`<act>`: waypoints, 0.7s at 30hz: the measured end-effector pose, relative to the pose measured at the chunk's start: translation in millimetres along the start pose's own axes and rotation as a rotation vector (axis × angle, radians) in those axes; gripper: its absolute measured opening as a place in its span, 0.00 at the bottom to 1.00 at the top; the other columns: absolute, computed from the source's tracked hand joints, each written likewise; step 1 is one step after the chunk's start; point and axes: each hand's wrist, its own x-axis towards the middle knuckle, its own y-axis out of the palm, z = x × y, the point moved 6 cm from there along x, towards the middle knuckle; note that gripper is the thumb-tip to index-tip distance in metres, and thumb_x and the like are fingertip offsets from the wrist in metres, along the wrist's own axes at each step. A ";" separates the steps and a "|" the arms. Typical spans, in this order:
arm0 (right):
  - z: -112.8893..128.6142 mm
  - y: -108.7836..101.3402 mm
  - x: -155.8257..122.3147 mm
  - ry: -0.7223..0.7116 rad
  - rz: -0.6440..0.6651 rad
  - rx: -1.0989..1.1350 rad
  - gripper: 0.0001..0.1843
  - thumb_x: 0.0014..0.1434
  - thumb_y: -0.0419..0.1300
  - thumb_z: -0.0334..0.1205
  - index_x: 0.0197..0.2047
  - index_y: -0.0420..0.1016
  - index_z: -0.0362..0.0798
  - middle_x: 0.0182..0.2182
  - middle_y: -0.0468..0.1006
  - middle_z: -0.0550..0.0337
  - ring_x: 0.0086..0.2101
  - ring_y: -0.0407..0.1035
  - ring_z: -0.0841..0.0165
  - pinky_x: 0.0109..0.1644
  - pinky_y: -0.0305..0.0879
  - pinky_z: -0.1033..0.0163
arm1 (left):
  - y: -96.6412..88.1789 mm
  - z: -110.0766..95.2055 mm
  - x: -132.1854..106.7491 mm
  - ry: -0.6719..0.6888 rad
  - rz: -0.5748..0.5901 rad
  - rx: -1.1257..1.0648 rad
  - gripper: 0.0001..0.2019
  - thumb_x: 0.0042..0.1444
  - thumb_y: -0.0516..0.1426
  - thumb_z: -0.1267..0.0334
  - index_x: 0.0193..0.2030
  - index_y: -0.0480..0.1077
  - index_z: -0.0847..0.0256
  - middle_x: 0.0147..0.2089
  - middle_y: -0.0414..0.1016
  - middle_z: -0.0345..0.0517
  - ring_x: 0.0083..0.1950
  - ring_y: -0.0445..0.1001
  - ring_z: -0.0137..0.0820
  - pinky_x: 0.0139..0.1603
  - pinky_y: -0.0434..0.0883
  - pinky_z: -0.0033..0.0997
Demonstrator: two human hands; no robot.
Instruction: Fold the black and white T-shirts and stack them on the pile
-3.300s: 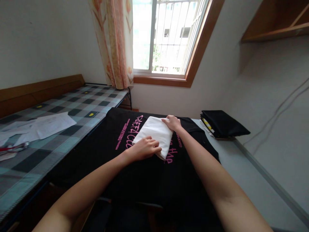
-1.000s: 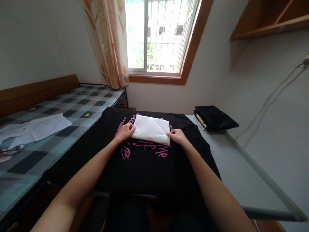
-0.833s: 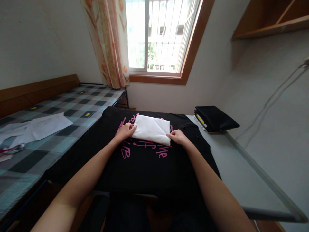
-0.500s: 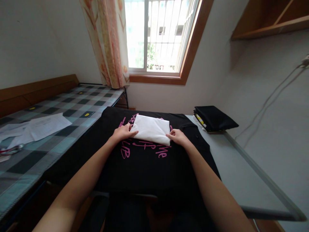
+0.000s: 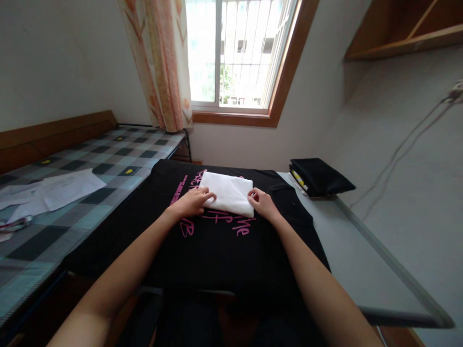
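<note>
A folded white cloth [image 5: 229, 192] lies flat on a black T-shirt [image 5: 231, 255] with pink lettering, which is spread over the table. My left hand [image 5: 191, 201] covers the cloth's near left corner, its fingers curled onto the fabric; the fingertips are partly hidden. At the right edge of the cloth, my right hand [image 5: 263, 202] has thumb and forefinger bent together on the fabric. The cloth is a neat rectangle, resting on the shirt.
A black folder or bag [image 5: 320, 177] with papers lies on the grey tabletop [image 5: 365, 250] by the right wall. To the left, a bed with a checked cover [image 5: 141, 144] holds loose papers [image 5: 68, 188]. A curtained window [image 5: 238, 62] is ahead.
My left hand has moved right and further over the cloth's left part, with its fingers more curled. My right hand has shifted slightly up along the right edge. The cloth has barely moved.
</note>
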 end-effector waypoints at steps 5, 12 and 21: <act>2.7 -5.4 1.2 0.020 -0.017 0.048 0.05 0.50 0.57 0.36 0.30 0.73 0.46 0.23 0.73 0.62 0.26 0.66 0.70 0.33 0.61 0.67 | -4.0 3.9 3.3 0.021 -0.024 0.005 0.18 0.47 0.56 0.74 0.45 0.71 0.54 0.45 0.71 0.46 0.49 0.70 0.39 0.52 0.64 0.36; 33.9 23.3 -13.4 -0.149 0.276 0.203 0.05 0.51 0.58 0.37 0.30 0.74 0.46 0.22 0.72 0.64 0.24 0.64 0.73 0.29 0.60 0.69 | -11.2 64.3 -10.5 -0.391 -0.168 0.046 0.07 0.58 0.52 0.70 0.36 0.71 0.58 0.42 0.72 0.49 0.43 0.71 0.37 0.47 0.65 0.36; 8.0 -4.5 3.9 -0.032 -0.159 0.240 0.19 0.62 0.53 0.47 0.51 0.72 0.46 0.42 0.79 0.52 0.41 0.73 0.64 0.46 0.67 0.61 | -18.5 9.9 -1.0 -0.156 -0.285 -0.065 0.12 0.61 0.55 0.54 0.46 0.73 0.56 0.51 0.70 0.49 0.53 0.68 0.41 0.57 0.62 0.41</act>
